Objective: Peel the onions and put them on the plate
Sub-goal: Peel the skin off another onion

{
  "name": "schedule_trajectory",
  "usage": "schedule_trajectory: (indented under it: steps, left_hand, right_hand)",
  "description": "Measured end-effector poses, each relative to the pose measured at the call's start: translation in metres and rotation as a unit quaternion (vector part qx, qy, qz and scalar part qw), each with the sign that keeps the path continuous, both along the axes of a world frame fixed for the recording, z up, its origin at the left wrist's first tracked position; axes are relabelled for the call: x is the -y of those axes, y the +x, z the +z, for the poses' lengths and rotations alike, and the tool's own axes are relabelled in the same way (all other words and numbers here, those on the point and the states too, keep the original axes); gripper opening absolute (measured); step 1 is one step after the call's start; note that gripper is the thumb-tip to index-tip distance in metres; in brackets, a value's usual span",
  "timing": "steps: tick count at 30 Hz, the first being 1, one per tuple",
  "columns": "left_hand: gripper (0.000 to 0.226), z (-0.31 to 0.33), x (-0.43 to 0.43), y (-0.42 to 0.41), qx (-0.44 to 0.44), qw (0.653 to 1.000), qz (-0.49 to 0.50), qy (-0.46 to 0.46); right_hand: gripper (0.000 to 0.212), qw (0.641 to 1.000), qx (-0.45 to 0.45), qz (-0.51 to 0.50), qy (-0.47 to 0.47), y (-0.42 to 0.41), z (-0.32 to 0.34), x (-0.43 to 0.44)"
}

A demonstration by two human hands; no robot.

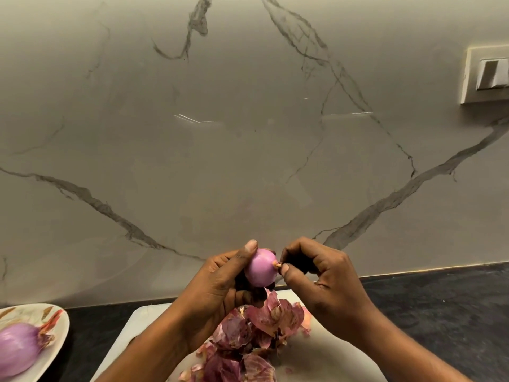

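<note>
Okay, 1 onion (260,271) is mid-air, peeled, smooth and pale purple, held above the far edge of the white cutting board (330,351). The left hand (217,285) grips it from the left side. The left thumb (249,248) lies over the top, and the other fingers curl under and behind, mostly hidden by the bulb. The right hand (322,274) sits just beside the onion on its right. Its thumb and index fingertip pinch the small tan root tip (276,264) sticking out of the bulb's right end. The other right fingers are curled in toward the palm, pressed together. Both forearms come in from the bottom edge, over the board.

Below the hands, a pile of dry reddish-purple onion skins (256,334) lies on the board, from just under the held onion down to the bottom of the frame. A loose flake of skin shows at the underside of the held onion, near the left fingers; cannot tell if it is attached.

The plate (62,325) is at far left, white with an orange-brown leaf print, cut off by the frame edge, well apart from the board. A 2nd onion (18,346) lies on it, peeled, purple, on its side with its dry tip pointing right toward the rim.

Board and plate rest on a dark speckled countertop (440,312). Behind it, a glossy marble backsplash (248,147) with grey veins fills most of the view. A light switch plate (487,74) is on the wall at upper right, partly cut off.
</note>
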State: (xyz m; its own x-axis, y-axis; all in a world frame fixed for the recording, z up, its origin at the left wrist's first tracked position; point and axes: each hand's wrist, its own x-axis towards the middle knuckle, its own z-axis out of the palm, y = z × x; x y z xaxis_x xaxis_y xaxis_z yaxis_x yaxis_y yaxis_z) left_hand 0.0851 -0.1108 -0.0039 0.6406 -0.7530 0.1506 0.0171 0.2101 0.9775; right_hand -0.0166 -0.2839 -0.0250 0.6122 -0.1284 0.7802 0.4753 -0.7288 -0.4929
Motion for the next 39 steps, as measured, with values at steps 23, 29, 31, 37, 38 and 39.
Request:
schedule_trajectory:
  steps: [23,29,31,37,38,39]
  left_hand:
    - [0.06,-0.002,-0.007,0.013,0.067,0.995,0.022,-0.067]
    - [0.061,-0.004,-0.007,0.014,0.102,0.993,0.017,-0.057]
    - [0.062,-0.004,-0.007,0.014,0.108,0.992,0.011,-0.056]
    - [0.063,-0.007,-0.007,0.015,0.137,0.988,0.003,-0.068]
    - [0.063,-0.008,-0.006,0.014,0.143,0.987,0.007,-0.068]
    - [0.063,-0.009,-0.006,0.013,0.148,0.987,0.011,-0.066]
  right_hand:
    - [0.006,0.968,-0.133,0.055,0.208,-0.003,0.009,0.009]
    - [0.007,0.98,-0.116,0.037,0.159,-0.004,0.007,0.013]
    - [0.008,0.983,-0.105,0.032,0.146,-0.004,0.007,0.013]
    - [0.01,0.989,-0.086,0.022,0.121,-0.003,0.004,0.014]
    - [0.009,0.992,-0.074,0.011,0.101,-0.003,0.003,0.014]
    - [0.006,0.996,-0.057,-0.004,0.074,-0.003,0.002,0.014]
